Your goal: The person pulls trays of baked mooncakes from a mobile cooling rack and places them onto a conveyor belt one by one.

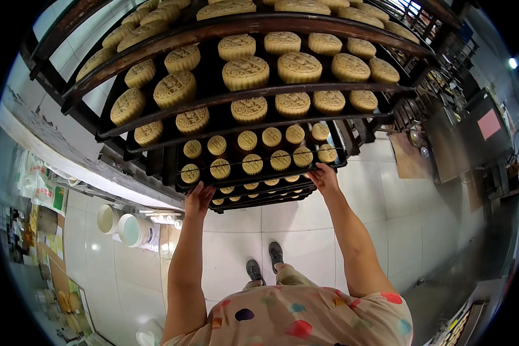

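Observation:
A dark baking tray of pale, round, pattern-stamped mooncakes sticks out toward me from a tall rack. My left hand grips its front edge near the left corner, the fingertips curled up against the rim. Near the right corner my right hand holds the same edge, fingers bent over it and thumb hidden. Both arms reach forward, and the tray looks about level. Its back part lies under the trays above.
Dark trays of larger-looking mooncakes fill the rack above, with more trays below. White buckets stand on the tiled floor at left, beside a low ledge. A dark metal cabinet is at right.

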`<state>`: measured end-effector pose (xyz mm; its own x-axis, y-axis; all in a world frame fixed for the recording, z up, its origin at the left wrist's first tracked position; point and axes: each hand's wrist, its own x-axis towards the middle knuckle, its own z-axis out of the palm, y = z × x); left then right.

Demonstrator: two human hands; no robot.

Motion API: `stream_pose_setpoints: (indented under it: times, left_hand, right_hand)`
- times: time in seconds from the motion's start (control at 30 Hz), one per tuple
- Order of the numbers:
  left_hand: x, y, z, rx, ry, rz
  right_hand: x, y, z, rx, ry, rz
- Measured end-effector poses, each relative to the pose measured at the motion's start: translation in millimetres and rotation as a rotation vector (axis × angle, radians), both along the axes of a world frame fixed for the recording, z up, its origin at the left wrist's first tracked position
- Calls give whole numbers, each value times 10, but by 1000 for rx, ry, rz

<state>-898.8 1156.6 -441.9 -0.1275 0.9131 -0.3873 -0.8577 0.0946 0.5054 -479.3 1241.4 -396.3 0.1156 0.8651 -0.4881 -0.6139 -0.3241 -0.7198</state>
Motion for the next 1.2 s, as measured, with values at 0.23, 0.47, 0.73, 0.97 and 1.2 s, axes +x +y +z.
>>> stream_pose_setpoints:
  times: [0.23, 0.47, 0.73, 0.97, 1.2]
  left_hand:
    - [10, 102, -149, -85, -8, 102]
    - [269, -1188, 239, -103, 114, -21]
    - [-457, -1142, 424, -216, 321, -187]
    - [-342, -601, 369, -419, 765, -118]
    - [-305, -1486, 284, -385, 765, -74]
  right_hand:
    - [-27, -26, 3, 0, -54, 14]
    - [254, -1156, 431, -58, 22, 114]
    - [1009, -1035, 853, -108, -50, 227]
    - [1145, -208, 492, -156, -797, 379]
    - [1124, -1220, 483, -195, -1317, 245]
